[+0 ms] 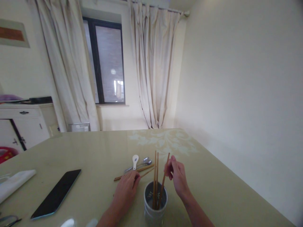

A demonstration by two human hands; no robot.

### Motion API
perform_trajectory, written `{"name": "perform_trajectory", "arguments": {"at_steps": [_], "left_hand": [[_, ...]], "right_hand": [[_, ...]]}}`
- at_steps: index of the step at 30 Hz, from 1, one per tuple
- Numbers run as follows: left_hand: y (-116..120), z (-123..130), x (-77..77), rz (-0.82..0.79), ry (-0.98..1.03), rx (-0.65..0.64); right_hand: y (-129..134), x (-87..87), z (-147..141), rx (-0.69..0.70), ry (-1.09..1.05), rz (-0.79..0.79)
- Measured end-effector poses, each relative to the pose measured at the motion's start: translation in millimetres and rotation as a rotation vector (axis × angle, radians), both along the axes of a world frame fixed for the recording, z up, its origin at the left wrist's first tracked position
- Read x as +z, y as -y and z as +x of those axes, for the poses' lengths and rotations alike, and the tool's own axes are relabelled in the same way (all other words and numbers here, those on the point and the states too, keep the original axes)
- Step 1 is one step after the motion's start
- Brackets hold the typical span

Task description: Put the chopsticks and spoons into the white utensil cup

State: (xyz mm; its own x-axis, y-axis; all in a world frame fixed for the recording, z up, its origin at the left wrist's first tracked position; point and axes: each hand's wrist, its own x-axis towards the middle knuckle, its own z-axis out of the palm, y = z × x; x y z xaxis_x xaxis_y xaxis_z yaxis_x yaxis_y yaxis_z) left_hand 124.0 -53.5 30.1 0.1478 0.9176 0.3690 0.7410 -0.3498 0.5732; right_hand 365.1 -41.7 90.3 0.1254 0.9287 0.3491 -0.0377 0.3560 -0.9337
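Observation:
A grey utensil cup (153, 218) with holes in its bottom stands on the table. Two wooden chopsticks (154, 176) lean upright inside it. My right hand (178, 176) pinches another chopstick (163, 180) near its top; the lower end is down in the cup. Left of the cup, my left hand (126, 189) is low over the table, its thumb and fingers closed on one end of a chopstick (147, 173). Just beyond that hand lie more chopsticks (118, 178), a white spoon (135, 160) and metal spoons (145, 160). My left hand partly covers the lying chopsticks.
A black phone-like slab (56, 194) lies on the left of the table (94, 151), with a white object (16, 183) farther left. A wall (248, 94) runs along the right side. Behind the table are curtains (156, 63), and a white cabinet (28, 124) stands at left.

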Motion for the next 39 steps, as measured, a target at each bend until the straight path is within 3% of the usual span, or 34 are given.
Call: {"name": "perform_trajectory", "arguments": {"at_steps": [3,6,10,13,17,20,23,26,31,36,39], "left_hand": [[2,7,3.0,0.006,0.158,-0.026],[4,13,4.8,0.062,0.236,-0.11],[2,13,1.8,0.108,0.178,-0.18],[-2,6,-3.0,0.121,-0.012,-0.054],[-3,-2,-5.1,0.082,-0.362,0.126],[0,-2,-2.2,0.026,-0.495,0.152],[0,0,0.6,0.003,-0.506,0.143],[-1,0,1.1,-0.002,-0.47,0.121],[-4,-2,-0.9,0.003,-0.414,0.128],[-7,-2,-6.8,-0.046,-0.17,0.091],[-5,3,-8.6,-0.009,0.057,-0.008]], "right_hand": [[-7,-13.4,-8,0.051,0.126,-0.116],[-11,-25.2,-20,0.17,0.251,-0.124],[-15,-27.4,-24,0.208,0.17,-0.085],[-20,-16.4,-6,0.056,0.033,-0.013],[-25,3.6,35,-0.278,-0.206,0.15],[-23,15.4,57,-0.333,-0.459,0.202],[-17,23.7,61,-0.287,-0.59,0.222],[-7,27.6,49,-0.208,-0.502,0.227],[8,21.2,19,0.011,-0.147,0.22],[1,-1.5,-2,-0.073,-0.147,0.071],[-10,-20.4,-10,-0.047,0.042,-0.085]]}}
